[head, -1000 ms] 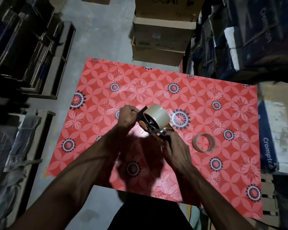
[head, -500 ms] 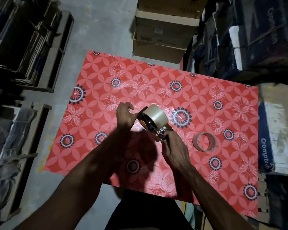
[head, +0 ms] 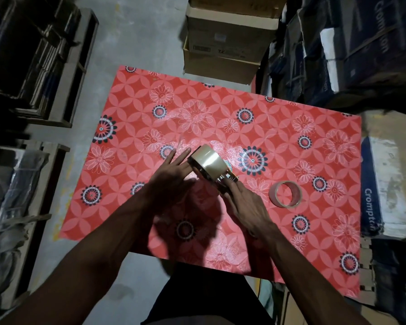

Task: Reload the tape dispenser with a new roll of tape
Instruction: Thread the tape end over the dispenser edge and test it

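Note:
A full roll of clear tape [head: 208, 161] sits mounted on the black and orange tape dispenser [head: 223, 181], held above the middle of the red flowered table [head: 291, 141]. My right hand [head: 246, 207] grips the dispenser's handle from below. My left hand [head: 174, 174] is flat with its fingers spread, pressed against the left side of the roll. An almost empty tape core [head: 285, 194] lies on the table to the right of my right hand.
Cardboard boxes [head: 225, 43] are stacked behind the table. Dark printed cartons [head: 361, 48] crowd the right side. Wooden racks with bundled stock [head: 33, 66] line the left. Grey concrete floor [head: 136, 34] runs between rack and table.
My left hand has let go of the dispenser's front end and opened flat against the side of the roll. The dispenser has stayed in my right hand.

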Motion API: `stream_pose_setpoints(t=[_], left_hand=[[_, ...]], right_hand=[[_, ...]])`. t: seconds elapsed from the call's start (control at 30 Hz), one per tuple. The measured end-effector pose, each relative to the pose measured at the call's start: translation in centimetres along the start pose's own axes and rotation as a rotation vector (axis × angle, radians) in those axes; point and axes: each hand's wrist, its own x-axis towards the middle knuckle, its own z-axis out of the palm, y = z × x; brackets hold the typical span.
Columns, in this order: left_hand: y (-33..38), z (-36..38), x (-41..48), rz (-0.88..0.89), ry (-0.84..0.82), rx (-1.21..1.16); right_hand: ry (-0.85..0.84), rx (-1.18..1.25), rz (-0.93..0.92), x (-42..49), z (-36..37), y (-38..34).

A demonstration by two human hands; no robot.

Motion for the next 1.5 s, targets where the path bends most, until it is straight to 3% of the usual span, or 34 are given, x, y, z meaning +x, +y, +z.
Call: stream_pose_setpoints(t=[0.23,0.57,1.07,1.33,1.5], left_hand=[[-2.0,-0.5,1.1,0.038,-0.247,0.031],[-1.4,-1.0,1.0,-0.026,-0.278,0.053],[-1.4,0.2,1.0,-0.032,-0.267,0.039],[1.3,-0.3,1.1,-0.136,-0.298,0.038],[3.5,0.4,1.5,-0.027,-0.352,-0.005]], right_hand=[[-0.1,0.038,-0.051,1.5,-1.5,-0.3],[-0.132,0.056,-0.037,1.1,-3.3,-1.4],[-0.166,-0.034,0.008,-8.7,-4.9,2.9],[-0.211,-0.078,0.013,-8.7,-6.4,2.3],[-0.293,-0.146,0.068,-7.1,-7.3,0.9]])
